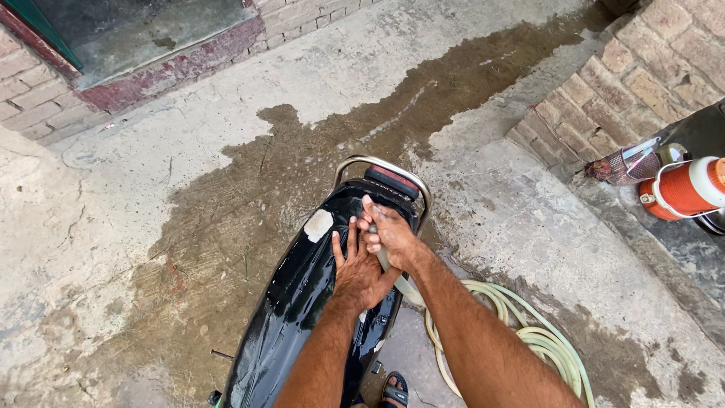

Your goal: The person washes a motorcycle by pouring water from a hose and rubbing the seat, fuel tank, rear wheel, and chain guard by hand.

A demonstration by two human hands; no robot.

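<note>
Seen from above, one person's two bare forearms reach forward over the wet black seat (pixel 302 295) of a motorbike parked on a concrete yard. The left hand (pixel 360 268) lies flat and open on the seat, fingers spread and pointing away from the body. The right hand (pixel 389 230) is curled closed around the end of a pale green hose (pixel 521 332), held just beside and touching the fingertips of the left hand near the back of the seat. The hose runs under the right forearm and lies in several loose loops on the ground at the right. One pale, torn patch (pixel 318 224) shows on the seat, left of the hands. Behind the seat sit one red tail light (pixel 393 181) and one curved chrome grab rail (pixel 381 168). A dark wet stain (pixel 302 143) spreads across the concrete around and beyond the bike. At the right edge, on a dark ledge beside a brick wall (pixel 604 98), lies one orange and white cylindrical jug (pixel 683 189) on its side, with one pink mesh basket (pixel 627 166) just to its left. One sandalled foot (pixel 394 391) shows at the bottom, between the bike and the hose. A second brick wall with a red-painted sill (pixel 151 75) runs along the upper left.
</note>
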